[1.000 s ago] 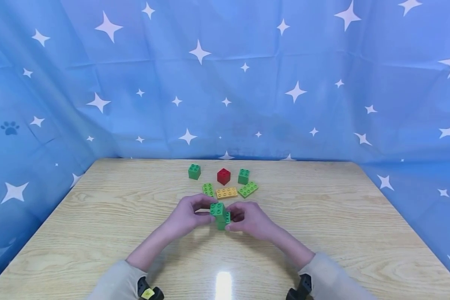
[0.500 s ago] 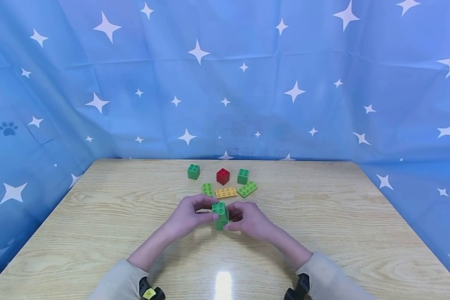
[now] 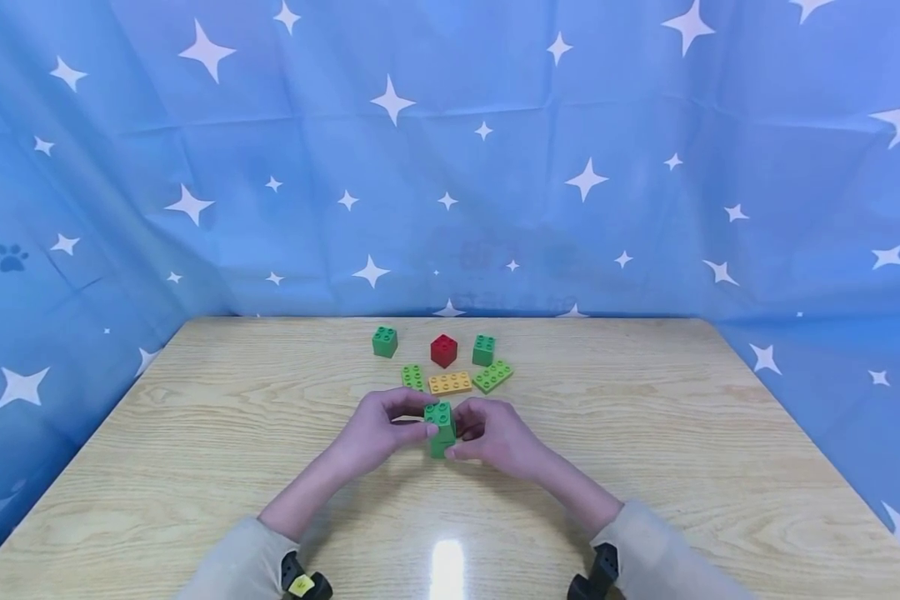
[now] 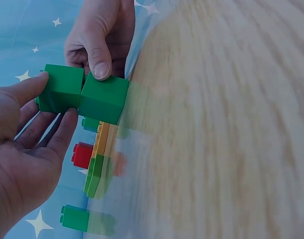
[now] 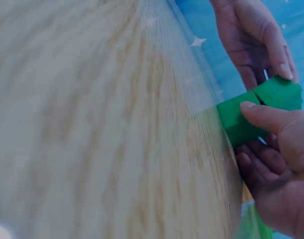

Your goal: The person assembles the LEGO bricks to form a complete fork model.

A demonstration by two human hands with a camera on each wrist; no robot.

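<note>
Two green toy building bricks stand one above the other near the table's middle. My left hand (image 3: 378,429) pinches the upper green brick (image 3: 441,423) between thumb and fingers. Around the lower green brick (image 5: 237,118), the thumb and fingers of my right hand (image 3: 498,437) grip from the other side. The two bricks are lined up, and a thin dark seam shows between them in both wrist views. Whether their studs are fully pressed together I cannot tell. In the head view the right thumb hides part of the lower brick.
Behind the hands lie a lime plate brick (image 3: 412,377), a yellow-orange one (image 3: 450,383) and another lime one (image 3: 492,377). Farther back stand a green brick (image 3: 385,342), a red brick (image 3: 443,351) and another green brick (image 3: 483,350). A starry blue curtain (image 3: 450,167) hangs beyond the wooden table (image 3: 195,433).
The upper green brick has shifted right over the lower one, covering the studs that showed beside it a second ago. Both hands keep their grips. The head view has moved slightly.
</note>
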